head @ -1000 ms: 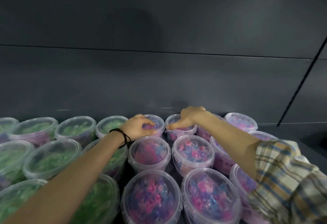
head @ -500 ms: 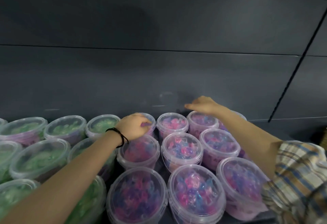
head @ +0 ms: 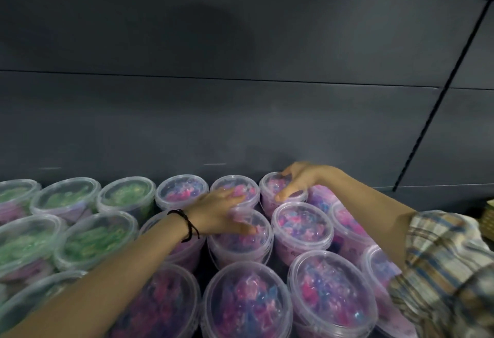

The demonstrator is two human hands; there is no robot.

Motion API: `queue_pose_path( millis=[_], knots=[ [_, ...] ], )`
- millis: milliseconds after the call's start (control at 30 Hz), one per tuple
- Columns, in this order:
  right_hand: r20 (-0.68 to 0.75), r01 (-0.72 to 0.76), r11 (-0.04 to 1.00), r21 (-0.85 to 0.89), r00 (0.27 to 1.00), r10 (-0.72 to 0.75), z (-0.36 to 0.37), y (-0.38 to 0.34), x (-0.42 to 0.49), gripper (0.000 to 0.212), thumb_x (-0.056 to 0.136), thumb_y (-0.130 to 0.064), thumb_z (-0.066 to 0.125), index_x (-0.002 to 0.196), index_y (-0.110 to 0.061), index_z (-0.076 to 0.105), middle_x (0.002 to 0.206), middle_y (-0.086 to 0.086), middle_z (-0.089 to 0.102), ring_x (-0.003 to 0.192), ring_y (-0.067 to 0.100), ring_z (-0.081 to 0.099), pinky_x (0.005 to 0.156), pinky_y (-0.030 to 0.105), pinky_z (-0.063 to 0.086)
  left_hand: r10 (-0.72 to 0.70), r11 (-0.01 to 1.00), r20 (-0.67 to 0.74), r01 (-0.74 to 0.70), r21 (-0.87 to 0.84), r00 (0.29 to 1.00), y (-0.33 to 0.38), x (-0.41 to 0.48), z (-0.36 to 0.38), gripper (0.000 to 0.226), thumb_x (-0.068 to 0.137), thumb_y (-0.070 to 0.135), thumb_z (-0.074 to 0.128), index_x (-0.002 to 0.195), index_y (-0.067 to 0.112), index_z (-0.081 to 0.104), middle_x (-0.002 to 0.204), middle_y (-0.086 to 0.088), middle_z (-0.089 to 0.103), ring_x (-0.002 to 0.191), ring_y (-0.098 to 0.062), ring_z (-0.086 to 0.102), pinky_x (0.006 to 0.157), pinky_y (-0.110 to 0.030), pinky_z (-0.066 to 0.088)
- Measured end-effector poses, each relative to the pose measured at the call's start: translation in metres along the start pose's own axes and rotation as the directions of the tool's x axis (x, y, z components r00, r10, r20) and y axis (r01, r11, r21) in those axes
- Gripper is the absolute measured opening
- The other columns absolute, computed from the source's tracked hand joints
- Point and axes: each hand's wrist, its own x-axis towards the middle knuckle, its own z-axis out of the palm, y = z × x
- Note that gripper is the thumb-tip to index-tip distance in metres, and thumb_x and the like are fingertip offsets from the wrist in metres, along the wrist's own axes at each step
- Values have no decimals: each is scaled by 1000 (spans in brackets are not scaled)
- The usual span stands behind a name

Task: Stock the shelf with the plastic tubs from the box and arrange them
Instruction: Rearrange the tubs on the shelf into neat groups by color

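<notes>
Green tubs [head: 64,196] and pink tubs [head: 302,225] already pack the shelf [head: 441,194] in rows, so we judge stocking nearly done, with straightening left. Our right hand [head: 299,180] grips 1 back-row pink tub [head: 268,188], fingers curled over its lid. Our left hand [head: 219,209] lies on the neighbouring tub [head: 235,182], fingers straight.

right hand [head: 296,181] dropped onto a back-row tub [head: 268,188], left hand [head: 222,209] slid right.

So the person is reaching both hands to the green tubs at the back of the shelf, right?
No. The head view shows both hands on pink-and-blue tubs at the back of the shelf: the left hand rests on one, the right hand grips the next. The green tubs sit further left.
</notes>
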Motion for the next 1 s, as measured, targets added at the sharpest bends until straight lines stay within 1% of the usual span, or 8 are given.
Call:
queue_pose_path(
  millis=[67,167,267,367,433,600,833,1000],
  knots=[
    [-16,3,999,-53,1000,-4,-2,-3,2,70,66,-65,74,112,-13,64,115,2,63,107,25,59,89,32,49,5,999,18,-6,38,1000,2,-1,-2,144,27,104,16,151,31,14,161,3,9,148,-17,6,118,-37,9],
    [-87,-36,984,-173,996,21,-1,-13,-3,64,66,-77,64,71,-14,54,77,-5,55,79,22,56,69,29,44,-26,999,35,25,40,999,6,0,-6,154,19,105,10,152,28,11,161,0,7,148,-18,4,119,-36,7],
    [-201,-108,948,-299,978,48,6,-19,-7,81,63,-91,45,87,-15,59,86,-3,56,83,23,55,72,31,43,-4,999,-10,4,-32,1000,9,4,-7,151,20,106,16,151,32,12,161,3,8,148,-15,3,120,-39,7],
    [-189,-95,942,-322,981,35,7,-18,-6,93,61,-95,39,107,-16,62,103,-1,62,96,24,61,75,32,42,184,980,-94,-190,-62,978,24,10,-1,102,52,91,38,141,51,10,159,13,12,147,-9,2,118,-48,8],
    [-93,-57,957,-284,995,32,0,-13,-4,95,63,-92,43,118,-17,58,118,-1,62,108,24,59,78,34,41,264,962,-76,-268,-49,962,40,10,5,83,65,75,38,143,50,25,157,18,19,146,-5,7,117,-51,10],
    [-34,46,954,-297,998,-59,-3,-6,-2,95,65,-87,51,134,-23,48,132,-4,56,121,23,53,86,36,43,248,968,-35,-249,-35,968,63,5,12,70,69,73,41,133,43,50,151,12,37,136,-1,34,115,-36,24],
    [54,136,954,-266,991,-126,-19,8,5,97,66,-71,70,144,-19,43,145,0,47,129,25,47,106,37,41,242,970,-30,-241,38,970,69,0,7,49,90,43,59,137,42,45,153,15,31,139,-2,29,107,-13,15],
    [47,173,963,-204,985,-167,-22,15,9,93,65,-62,76,141,-16,46,140,1,51,122,24,53,101,38,47,214,977,17,-214,17,977,70,3,8,52,89,43,61,138,44,44,153,18,26,143,-6,22,110,-16,14]
  ],
)
